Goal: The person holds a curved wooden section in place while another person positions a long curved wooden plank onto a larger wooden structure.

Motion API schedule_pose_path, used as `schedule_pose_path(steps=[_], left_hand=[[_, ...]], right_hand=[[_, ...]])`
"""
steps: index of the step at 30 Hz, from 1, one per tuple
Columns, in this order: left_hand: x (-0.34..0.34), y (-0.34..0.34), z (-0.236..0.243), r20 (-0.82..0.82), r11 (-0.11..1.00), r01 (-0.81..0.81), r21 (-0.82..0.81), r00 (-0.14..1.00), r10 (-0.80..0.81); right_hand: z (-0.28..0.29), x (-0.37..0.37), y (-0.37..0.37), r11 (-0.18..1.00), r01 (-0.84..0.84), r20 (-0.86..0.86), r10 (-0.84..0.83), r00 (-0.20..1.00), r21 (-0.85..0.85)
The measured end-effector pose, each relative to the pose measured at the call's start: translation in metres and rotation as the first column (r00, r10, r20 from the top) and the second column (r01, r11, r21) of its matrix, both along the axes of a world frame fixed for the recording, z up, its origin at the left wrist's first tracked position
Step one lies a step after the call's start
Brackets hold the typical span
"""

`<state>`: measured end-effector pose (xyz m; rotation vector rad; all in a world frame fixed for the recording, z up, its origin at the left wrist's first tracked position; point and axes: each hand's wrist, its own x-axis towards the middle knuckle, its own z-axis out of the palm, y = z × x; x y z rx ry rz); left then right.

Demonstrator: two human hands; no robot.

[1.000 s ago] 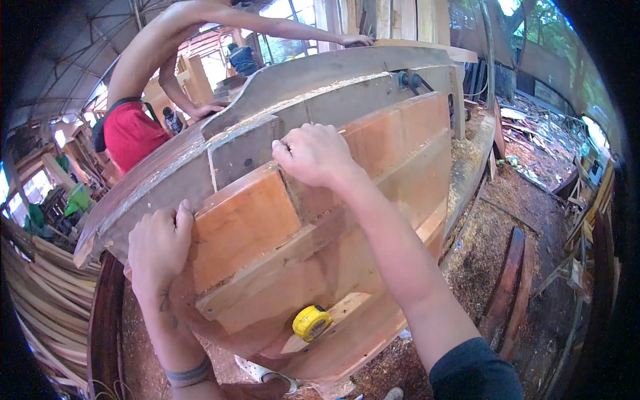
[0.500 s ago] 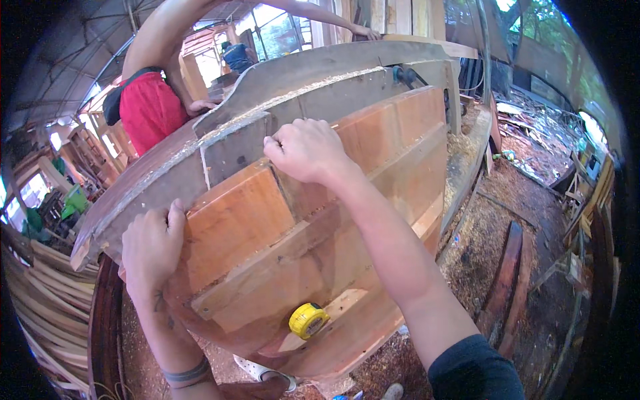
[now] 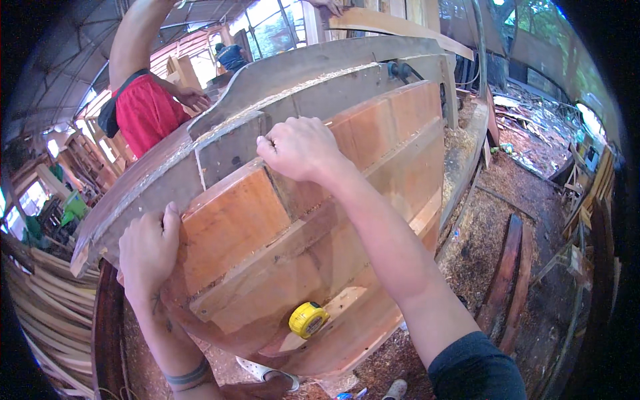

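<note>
A large wooden panel (image 3: 247, 207) built of joined reddish boards with pale cross battens stands tilted in front of me. My left hand (image 3: 148, 243) is closed round its left edge, thumb up and fingers hidden behind the wood. Farther right, my right hand (image 3: 300, 148) is curled over the panel's top edge. A yellow tape measure (image 3: 308, 320) rests on the panel's lower part, touched by neither hand. Just behind the panel rises a grey-brown curved board (image 3: 320, 63), with sawdust along a ledge below its top.
A co-worker in red shorts (image 3: 145, 113) stands beyond the curved board, one hand (image 3: 193, 99) near it. Bent wooden strips (image 3: 53, 300) are stacked at left. Dark planks (image 3: 503, 273) lie on the sawdust-covered floor at right. A pale curved plank (image 3: 400, 30) is at the back.
The co-worker's near hand has lifted off the curved board. The pale plank at the back has shifted left with the other hand on it. My hands keep their hold.
</note>
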<state>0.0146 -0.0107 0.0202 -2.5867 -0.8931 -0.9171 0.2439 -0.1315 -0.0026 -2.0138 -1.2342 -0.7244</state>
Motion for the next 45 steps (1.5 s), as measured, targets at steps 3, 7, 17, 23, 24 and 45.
schedule_pose_path(steps=[3, 7, 17, 23, 24, 45], left_hand=[[0.001, 0.002, -0.001, 0.002, 1.000, 0.010, 0.004, 1.000, -0.010], [0.001, 0.000, 0.002, -0.016, 0.999, -0.003, -0.038, 1.000, 0.002], [-0.002, 0.005, -0.001, 0.010, 1.000, -0.012, -0.014, 1.000, 0.013], [-0.003, 0.005, 0.002, -0.029, 0.999, 0.009, -0.032, 1.000, -0.010], [-0.005, 0.005, 0.003, -0.019, 0.999, -0.010, -0.033, 1.000, 0.010], [-0.011, 0.007, 0.006, -0.032, 0.993, 0.049, -0.109, 0.998, -0.053]], right_hand=[[0.000, 0.001, -0.001, 1.000, 0.004, -0.002, -0.004, 1.000, -0.004], [-0.001, 0.002, 0.000, 1.000, 0.009, 0.010, -0.009, 1.000, 0.001], [0.000, -0.002, 0.001, 1.000, -0.005, 0.024, 0.005, 1.000, -0.005], [0.002, -0.004, 0.000, 0.998, 0.027, -0.012, -0.028, 1.000, -0.060], [0.004, -0.005, 0.000, 0.998, 0.008, -0.002, -0.008, 1.000, -0.062], [0.002, -0.010, 0.003, 0.999, 0.042, 0.054, -0.041, 0.998, -0.002]])
